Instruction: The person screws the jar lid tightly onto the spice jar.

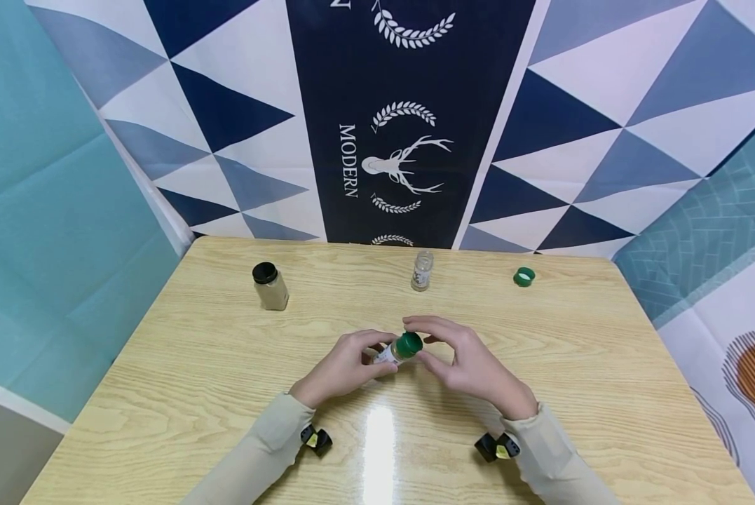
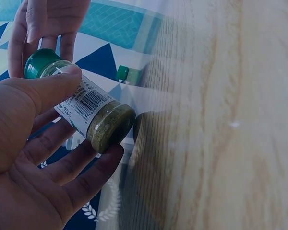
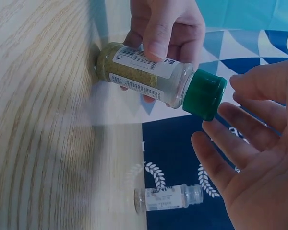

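My left hand (image 1: 345, 365) grips a small clear jar (image 3: 139, 74) with a white label and greenish-brown contents, tilted over the table, its green cap (image 3: 204, 95) pointing toward my right hand. In the left wrist view the thumb lies across the label of the jar (image 2: 89, 103), and the base faces the table. Around the green cap (image 1: 409, 344), my right hand (image 1: 468, 361) has its fingers spread and slightly bent. In the right wrist view the fingertips (image 3: 237, 84) are close beside the cap; whether they touch it I cannot tell.
On the wooden table (image 1: 194, 365), a black-lidded jar (image 1: 273, 291) stands at the back left. An uncapped clear jar (image 1: 422, 272) stands at the back middle, and a loose green cap (image 1: 524, 276) lies at the back right. Patterned cloth (image 1: 245, 126) hangs behind the table.
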Action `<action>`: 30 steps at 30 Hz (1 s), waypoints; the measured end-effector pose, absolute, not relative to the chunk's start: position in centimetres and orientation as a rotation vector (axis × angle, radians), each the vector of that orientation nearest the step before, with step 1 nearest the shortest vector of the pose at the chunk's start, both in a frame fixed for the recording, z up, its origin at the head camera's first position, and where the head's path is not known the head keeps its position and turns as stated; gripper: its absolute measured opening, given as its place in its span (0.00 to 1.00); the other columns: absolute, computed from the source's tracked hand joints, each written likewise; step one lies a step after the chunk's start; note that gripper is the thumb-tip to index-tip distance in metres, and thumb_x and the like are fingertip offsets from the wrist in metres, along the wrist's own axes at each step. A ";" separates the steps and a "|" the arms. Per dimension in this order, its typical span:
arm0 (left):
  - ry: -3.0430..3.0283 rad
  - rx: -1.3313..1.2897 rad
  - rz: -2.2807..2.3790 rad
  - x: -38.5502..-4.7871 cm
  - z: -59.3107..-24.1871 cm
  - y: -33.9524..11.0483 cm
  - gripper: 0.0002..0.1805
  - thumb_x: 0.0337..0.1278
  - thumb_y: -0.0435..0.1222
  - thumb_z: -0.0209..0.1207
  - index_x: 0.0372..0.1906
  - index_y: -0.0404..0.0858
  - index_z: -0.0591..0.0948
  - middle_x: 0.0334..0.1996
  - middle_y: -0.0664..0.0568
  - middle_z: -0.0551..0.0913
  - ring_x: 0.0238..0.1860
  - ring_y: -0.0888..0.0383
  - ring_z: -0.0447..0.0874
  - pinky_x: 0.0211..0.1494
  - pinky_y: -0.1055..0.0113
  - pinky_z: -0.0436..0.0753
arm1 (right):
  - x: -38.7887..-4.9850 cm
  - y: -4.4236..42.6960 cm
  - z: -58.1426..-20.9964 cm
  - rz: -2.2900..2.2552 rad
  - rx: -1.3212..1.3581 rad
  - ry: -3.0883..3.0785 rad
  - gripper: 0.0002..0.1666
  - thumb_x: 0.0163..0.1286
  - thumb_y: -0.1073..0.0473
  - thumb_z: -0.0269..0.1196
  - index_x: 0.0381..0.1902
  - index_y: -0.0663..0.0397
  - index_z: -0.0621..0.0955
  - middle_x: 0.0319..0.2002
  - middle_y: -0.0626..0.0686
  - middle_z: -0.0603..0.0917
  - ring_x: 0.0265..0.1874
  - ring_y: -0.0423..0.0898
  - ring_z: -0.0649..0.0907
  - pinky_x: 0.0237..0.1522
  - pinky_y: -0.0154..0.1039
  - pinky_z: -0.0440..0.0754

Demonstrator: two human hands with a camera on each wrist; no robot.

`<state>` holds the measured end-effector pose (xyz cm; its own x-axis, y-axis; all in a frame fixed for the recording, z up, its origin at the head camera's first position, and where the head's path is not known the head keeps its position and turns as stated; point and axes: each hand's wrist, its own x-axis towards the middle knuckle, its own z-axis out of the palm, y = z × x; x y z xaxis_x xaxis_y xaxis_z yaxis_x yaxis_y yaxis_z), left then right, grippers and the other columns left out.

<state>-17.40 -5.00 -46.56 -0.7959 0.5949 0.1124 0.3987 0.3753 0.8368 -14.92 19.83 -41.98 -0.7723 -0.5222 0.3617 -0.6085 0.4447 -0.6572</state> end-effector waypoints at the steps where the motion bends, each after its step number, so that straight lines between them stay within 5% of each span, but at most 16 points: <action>1: 2.426 0.892 1.386 -17.4 -46.6 -5.0 0.25 0.64 0.40 0.69 0.65 0.42 0.81 0.58 0.52 0.85 0.53 0.56 0.85 0.53 0.72 0.86 | -14.9 19.8 -42.0 1.237 1.019 -2.578 0.27 0.67 0.69 0.67 0.64 0.50 0.81 0.66 0.52 0.82 0.63 0.52 0.82 0.52 0.52 0.88; 12: 2.418 0.887 1.381 -17.4 -46.5 -5.0 0.25 0.65 0.41 0.69 0.66 0.43 0.81 0.59 0.52 0.85 0.54 0.56 0.85 0.53 0.72 0.85 | -14.9 19.9 -42.0 1.203 1.039 -2.599 0.26 0.64 0.73 0.65 0.59 0.51 0.85 0.63 0.49 0.83 0.59 0.49 0.85 0.58 0.49 0.86; 30: 2.417 0.895 1.383 -17.3 -46.5 -5.1 0.25 0.65 0.40 0.69 0.66 0.42 0.80 0.59 0.51 0.85 0.54 0.56 0.85 0.53 0.72 0.85 | -15.0 19.8 -42.1 1.230 1.018 -2.584 0.22 0.66 0.72 0.68 0.56 0.54 0.85 0.58 0.54 0.86 0.55 0.50 0.86 0.46 0.38 0.89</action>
